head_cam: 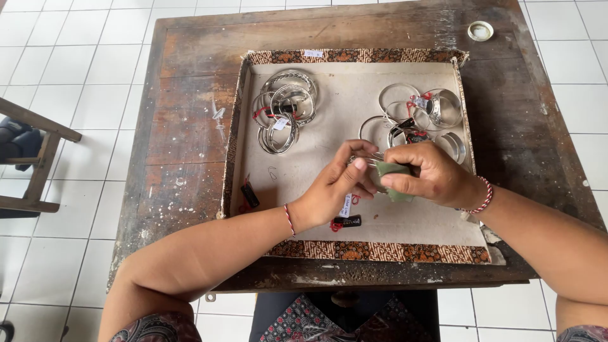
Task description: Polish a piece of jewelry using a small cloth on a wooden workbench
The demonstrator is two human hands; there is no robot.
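Left hand [335, 183] pinches a bangle [370, 158] between both hands while the right hand [430, 174] grips a green cloth [394, 172] on it; hard rubbing could slip it loose.

Shallow tray [253, 126] sits on the wooden table [183, 158], roughly centred, slightly toward the near edge. In the tray: one pile of bangles [286, 111] far-left, second pile of bangles [421, 114] far-right, well apart. Both hands meet over the tray's middle, nearer the right pile: left hand [332, 190] left of the right hand [430, 176], cloth [394, 179] between them, fingers touching it. Loose tags [347, 221] lie in the tray under the left hand, near the front wall. Small clip [249, 195] by the tray's left wall. Round lid [480, 30] on the table's far-right corner, outside the tray. Chair [31, 158] on the floor, left of the table.
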